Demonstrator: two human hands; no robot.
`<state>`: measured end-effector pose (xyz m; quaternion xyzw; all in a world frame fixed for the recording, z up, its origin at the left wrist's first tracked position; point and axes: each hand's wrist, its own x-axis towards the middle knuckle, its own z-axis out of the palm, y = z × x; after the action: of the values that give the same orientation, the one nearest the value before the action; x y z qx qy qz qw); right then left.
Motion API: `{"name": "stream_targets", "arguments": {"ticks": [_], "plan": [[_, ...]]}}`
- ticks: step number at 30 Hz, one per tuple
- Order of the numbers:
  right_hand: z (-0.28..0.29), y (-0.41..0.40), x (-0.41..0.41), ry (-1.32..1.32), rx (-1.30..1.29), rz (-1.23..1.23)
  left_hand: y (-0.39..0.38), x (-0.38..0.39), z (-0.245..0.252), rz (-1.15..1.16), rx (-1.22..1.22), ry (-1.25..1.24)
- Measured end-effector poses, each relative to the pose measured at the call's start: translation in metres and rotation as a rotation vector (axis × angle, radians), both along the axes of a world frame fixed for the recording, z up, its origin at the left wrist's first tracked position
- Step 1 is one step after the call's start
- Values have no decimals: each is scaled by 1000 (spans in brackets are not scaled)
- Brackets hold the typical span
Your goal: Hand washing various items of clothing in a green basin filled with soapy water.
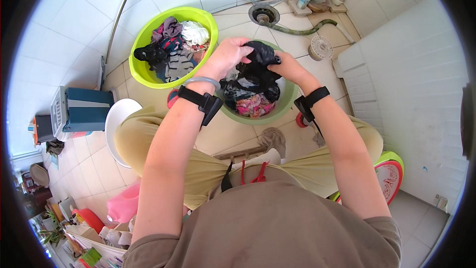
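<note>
Both of my hands grip a wet black garment [262, 54] above a pale green basin [288, 100] on the floor. My left hand [230, 55] pinches its upper left side, and my right hand [287, 66] grasps the right edge. The lower part of the dark cloth hangs into the basin and merges with other dark laundry, so its end cannot be made out. Pink patterned cloth [256, 105] lies at the basin's near side. To the left, a yellow-green tub [138, 71] holds several garments, among them a white piece [194, 33] and a striped one [179, 66].
Beyond the basin, a grey hose [297, 30] runs from a floor drain [264, 15], with a round drain cover [320, 47] nearby. A white panelled surface [409, 70] stands at right. A mop handle [118, 26] leans on the left wall near a blue bin [89, 109]. A pink bottle [124, 204] sits lower left.
</note>
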<state>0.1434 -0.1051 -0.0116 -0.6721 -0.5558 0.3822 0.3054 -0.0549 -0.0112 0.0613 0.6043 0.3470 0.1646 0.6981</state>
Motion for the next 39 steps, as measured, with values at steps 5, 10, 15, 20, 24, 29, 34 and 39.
{"name": "stream_targets", "arguments": {"ticks": [5,10,15,20,24,29,34,39], "plan": [[-5,-10,13,-172,52,-138,10,-8,30,161,-74,-214],[-19,-17,23,87,-43,-244,13,-15,61,257,-45,-336],[-14,-8,7,151,89,-351,17,-16,83,283,-10,-430],[24,-9,-13,259,164,-212,29,-16,97,335,19,-585],[40,-17,-15,-396,122,288,39,-24,84,458,-4,-538],[33,-10,5,-550,-188,251,34,-26,24,530,-149,-323],[42,4,-7,428,27,-208,9,-18,-14,464,-303,-309],[79,16,-38,414,198,-54,-20,-3,-7,85,-67,-205]]}}
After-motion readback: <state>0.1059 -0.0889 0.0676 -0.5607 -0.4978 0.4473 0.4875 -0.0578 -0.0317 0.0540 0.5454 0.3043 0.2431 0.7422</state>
